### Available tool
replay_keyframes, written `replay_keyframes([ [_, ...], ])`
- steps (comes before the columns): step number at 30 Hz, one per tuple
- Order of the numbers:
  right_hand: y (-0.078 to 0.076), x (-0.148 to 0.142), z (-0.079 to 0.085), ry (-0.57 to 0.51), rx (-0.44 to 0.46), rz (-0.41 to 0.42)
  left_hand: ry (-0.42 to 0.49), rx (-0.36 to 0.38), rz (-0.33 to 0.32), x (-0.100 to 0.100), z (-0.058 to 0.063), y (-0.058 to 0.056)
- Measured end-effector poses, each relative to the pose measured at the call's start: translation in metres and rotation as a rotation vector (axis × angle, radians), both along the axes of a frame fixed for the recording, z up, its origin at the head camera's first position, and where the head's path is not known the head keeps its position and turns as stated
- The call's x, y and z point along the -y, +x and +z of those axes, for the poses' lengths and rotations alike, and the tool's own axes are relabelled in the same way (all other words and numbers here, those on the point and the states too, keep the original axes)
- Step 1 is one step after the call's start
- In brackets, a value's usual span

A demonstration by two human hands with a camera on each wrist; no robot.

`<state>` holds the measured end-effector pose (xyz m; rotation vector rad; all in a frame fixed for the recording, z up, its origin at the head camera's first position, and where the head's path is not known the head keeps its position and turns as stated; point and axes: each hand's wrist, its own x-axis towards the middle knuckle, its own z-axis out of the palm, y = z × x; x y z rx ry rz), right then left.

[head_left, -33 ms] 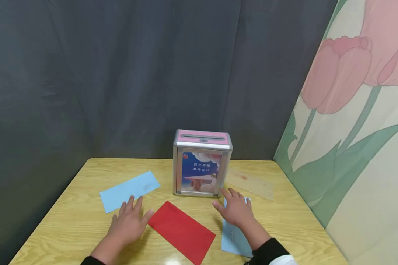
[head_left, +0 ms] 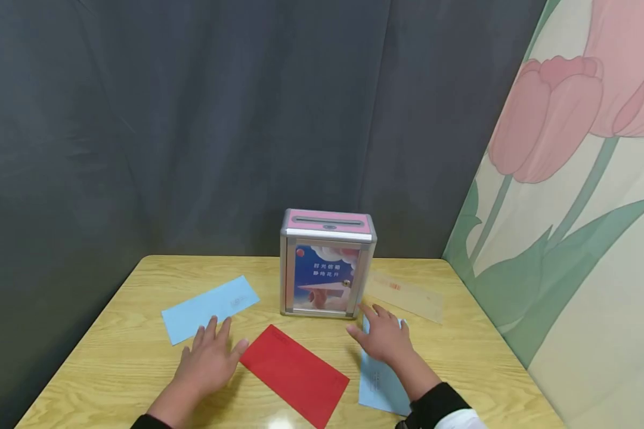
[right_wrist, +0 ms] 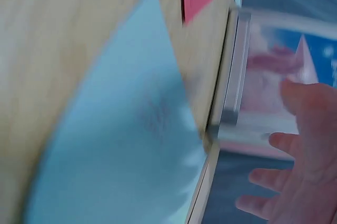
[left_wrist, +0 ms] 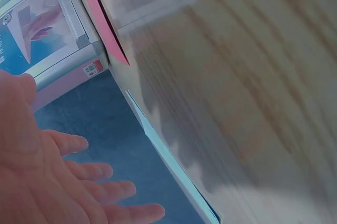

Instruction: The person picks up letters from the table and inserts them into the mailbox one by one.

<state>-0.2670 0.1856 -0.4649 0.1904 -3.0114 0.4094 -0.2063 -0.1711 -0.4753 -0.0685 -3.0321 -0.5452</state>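
Observation:
My left hand (head_left: pixel 206 363) hovers, fingers spread, between a blue envelope (head_left: pixel 209 308) and a red envelope (head_left: pixel 296 375). Nothing is in its grasp; the left wrist view shows the palm and extended fingers (left_wrist: pixel 121 190). Over a second blue envelope (head_left: pixel 381 387), my right hand (head_left: pixel 383 339) is held above the table with relaxed, parted fingers, also holding nothing. Its fingertips point toward the lower right corner of a pink-topped, silver-framed letter box (head_left: pixel 326 277), which stands upright with a slot in its top. Part of the second blue envelope is hidden beneath the right hand.
A tan envelope (head_left: pixel 408 296) lies to the right of the letter box, partly hidden behind it. All of this rests on a wooden table (head_left: pixel 107 357). A dark curtain (head_left: pixel 220 119) hangs behind, and a tulip-patterned panel (head_left: pixel 585 238) stands along the right side.
My right hand has shifted very slightly to the right. The left hand, the envelopes and the letter box stay where they were.

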Motion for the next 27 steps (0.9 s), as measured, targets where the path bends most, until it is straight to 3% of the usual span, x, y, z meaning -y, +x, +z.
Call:
replay_keyframes([
  [4, -0.025, -0.029, 0.003, -0.011, 0.078, -0.072, 0.001, -0.003, 0.001, 0.001, 0.000, -0.001],
  [9, -0.053, -0.086, 0.006, -0.087, 0.174, -0.210, 0.016, 0.000, 0.002, -0.001, -0.003, -0.002],
  [14, -0.059, -0.131, -0.007, -0.149, 0.185, -0.422, 0.014, 0.019, 0.020, -0.001, -0.011, -0.001],
  [17, -0.057, -0.140, -0.023, -0.150, 0.169, -0.538, 0.015, 0.041, 0.026, -0.001, -0.014, 0.001],
  [21, -0.060, -0.142, -0.043, -0.115, 0.112, -0.625, 0.030, 0.041, 0.017, -0.003, -0.014, 0.001],
  [24, -0.067, -0.141, -0.045, -0.099, 0.080, -0.638, 0.028, 0.019, 0.011, -0.004, -0.011, -0.002],
  [27, -0.072, -0.140, -0.037, -0.123, 0.118, -0.623, 0.019, -0.006, 0.013, -0.006, -0.009, -0.005],
])
